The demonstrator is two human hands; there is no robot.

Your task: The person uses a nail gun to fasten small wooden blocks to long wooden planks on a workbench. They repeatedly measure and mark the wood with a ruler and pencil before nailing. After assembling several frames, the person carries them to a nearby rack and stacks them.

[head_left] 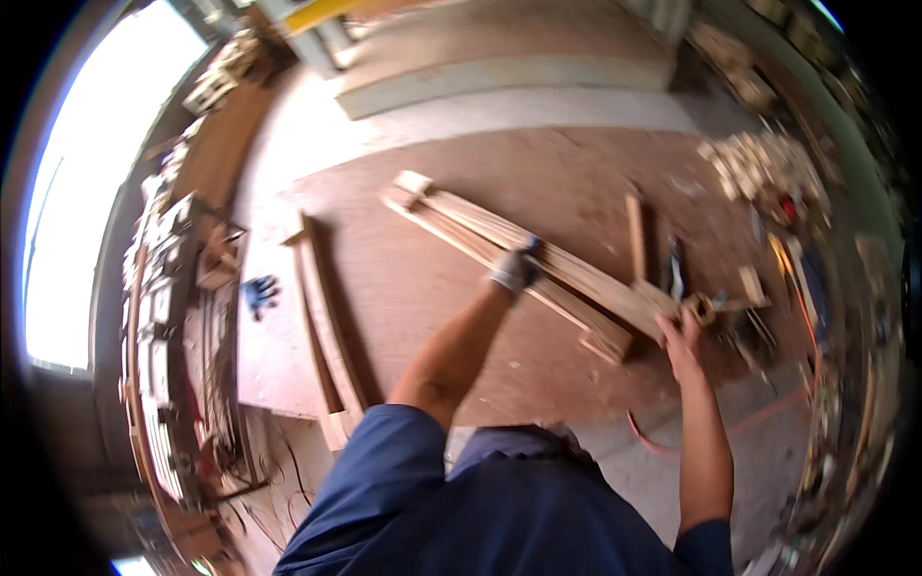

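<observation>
A pale wooden frame [574, 276] of long rails joined by short cross pieces lies slantwise on the brown worktable [451, 365]. My left hand [514, 269], in a grey and blue glove, is closed round its middle rails. At the frame's near right end, my bare right hand [682, 344] has its thumb and fingers closed about the wood; motion blurs the fingertips. Just beyond that hand lies a small round wooden-coloured thing [703, 307], too blurred to name. A second narrow wooden frame [322, 326] rests at the table's left side, apart from both hands.
A blue glove [259, 294] lies at the left edge. On the right are a wooden stick [636, 235], a dark hand tool [676, 269] and a heap of wood blocks [764, 168]. An orange hose [663, 449] runs below the table's near edge. Stacked timber [158, 384] lines the left.
</observation>
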